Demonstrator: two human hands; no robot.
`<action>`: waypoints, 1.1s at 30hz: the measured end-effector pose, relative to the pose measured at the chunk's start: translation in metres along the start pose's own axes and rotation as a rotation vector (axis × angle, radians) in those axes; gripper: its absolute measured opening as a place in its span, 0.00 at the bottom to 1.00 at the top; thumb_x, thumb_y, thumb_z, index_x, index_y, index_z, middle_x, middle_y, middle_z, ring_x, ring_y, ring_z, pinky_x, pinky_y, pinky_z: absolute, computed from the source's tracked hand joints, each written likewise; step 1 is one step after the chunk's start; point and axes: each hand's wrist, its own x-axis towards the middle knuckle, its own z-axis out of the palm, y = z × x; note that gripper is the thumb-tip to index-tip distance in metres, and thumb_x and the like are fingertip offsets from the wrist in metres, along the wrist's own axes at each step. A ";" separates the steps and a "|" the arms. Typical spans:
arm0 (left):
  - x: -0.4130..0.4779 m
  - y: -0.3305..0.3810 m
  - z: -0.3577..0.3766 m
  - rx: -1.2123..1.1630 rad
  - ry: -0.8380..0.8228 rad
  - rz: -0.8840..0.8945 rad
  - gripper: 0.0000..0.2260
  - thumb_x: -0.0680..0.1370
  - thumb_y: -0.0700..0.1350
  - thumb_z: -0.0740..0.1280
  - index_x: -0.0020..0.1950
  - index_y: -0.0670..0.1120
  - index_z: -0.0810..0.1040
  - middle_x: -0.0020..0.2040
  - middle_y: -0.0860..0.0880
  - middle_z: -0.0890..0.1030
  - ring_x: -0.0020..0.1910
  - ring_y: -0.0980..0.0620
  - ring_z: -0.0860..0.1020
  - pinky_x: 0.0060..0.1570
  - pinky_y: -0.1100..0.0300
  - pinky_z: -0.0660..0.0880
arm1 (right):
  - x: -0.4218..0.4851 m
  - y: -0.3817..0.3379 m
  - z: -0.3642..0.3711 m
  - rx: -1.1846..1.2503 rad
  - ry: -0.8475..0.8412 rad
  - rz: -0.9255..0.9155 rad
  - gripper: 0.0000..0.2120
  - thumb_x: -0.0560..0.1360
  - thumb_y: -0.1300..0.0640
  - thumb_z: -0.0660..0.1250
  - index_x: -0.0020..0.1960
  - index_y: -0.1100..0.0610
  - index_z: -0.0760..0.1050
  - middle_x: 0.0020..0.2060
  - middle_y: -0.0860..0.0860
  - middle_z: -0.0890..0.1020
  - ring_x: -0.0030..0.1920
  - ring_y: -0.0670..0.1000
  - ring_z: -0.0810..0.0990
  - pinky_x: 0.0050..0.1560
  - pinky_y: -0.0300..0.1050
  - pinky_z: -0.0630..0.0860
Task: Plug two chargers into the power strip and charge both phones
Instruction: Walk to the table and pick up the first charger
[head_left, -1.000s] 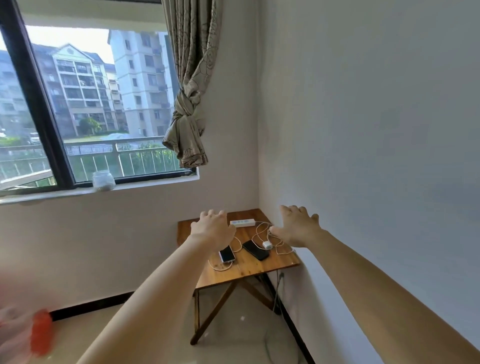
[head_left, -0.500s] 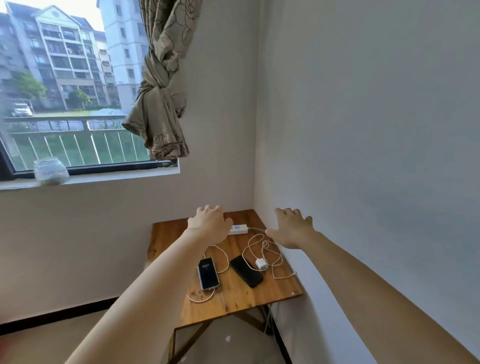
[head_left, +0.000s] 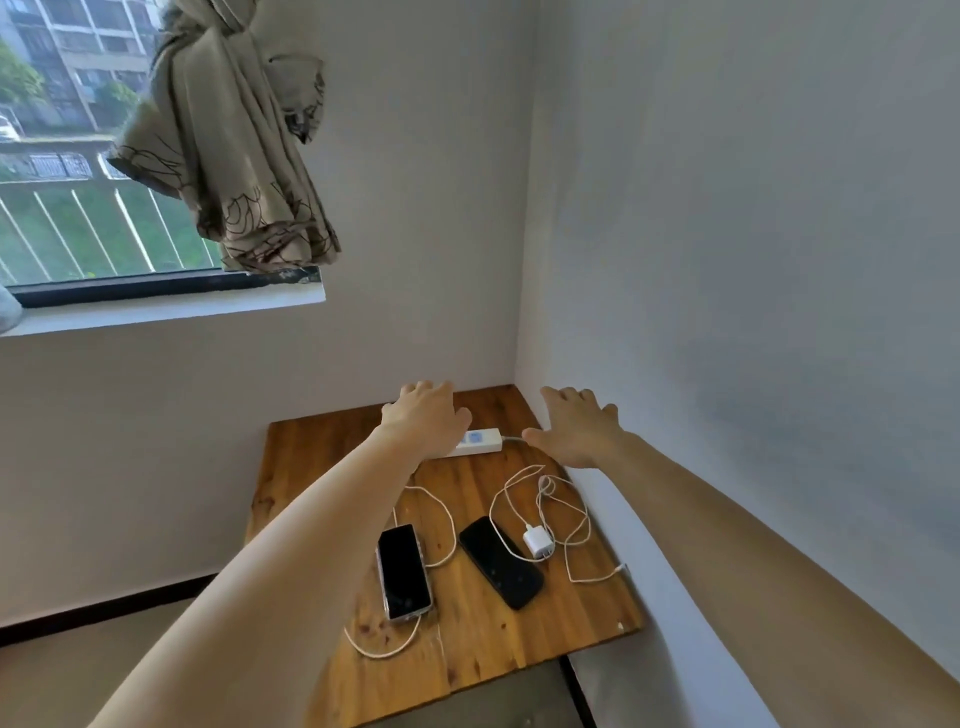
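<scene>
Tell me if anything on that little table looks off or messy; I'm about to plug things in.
Nothing is damaged or spilled. The white cables lie in loose tangled loops, and the charger brick lies unplugged beside the black phone. One cable end rests at the table edge.

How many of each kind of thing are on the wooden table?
Phones: 2
Charger plugs: 1 in view
White cables: 2
Power strips: 1
Total: 6
</scene>
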 end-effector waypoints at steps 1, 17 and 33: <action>0.018 -0.006 0.006 -0.001 -0.010 0.004 0.21 0.80 0.51 0.55 0.72 0.45 0.65 0.69 0.43 0.70 0.67 0.43 0.67 0.62 0.47 0.70 | 0.018 -0.002 0.007 0.008 -0.010 0.006 0.34 0.76 0.42 0.61 0.75 0.54 0.53 0.73 0.56 0.63 0.73 0.59 0.59 0.69 0.63 0.58; 0.165 -0.055 0.178 -0.104 -0.340 -0.032 0.16 0.81 0.48 0.57 0.67 0.45 0.69 0.66 0.44 0.72 0.62 0.44 0.71 0.58 0.48 0.75 | 0.167 0.036 0.160 0.108 -0.392 0.151 0.31 0.76 0.41 0.59 0.73 0.53 0.57 0.72 0.55 0.65 0.71 0.60 0.62 0.69 0.64 0.58; 0.145 -0.052 0.325 -0.103 -0.507 0.112 0.21 0.81 0.51 0.53 0.75 0.52 0.61 0.77 0.53 0.61 0.76 0.50 0.55 0.72 0.50 0.56 | 0.155 0.086 0.295 0.075 -0.645 0.115 0.25 0.75 0.48 0.65 0.68 0.55 0.65 0.65 0.54 0.72 0.64 0.56 0.71 0.62 0.53 0.71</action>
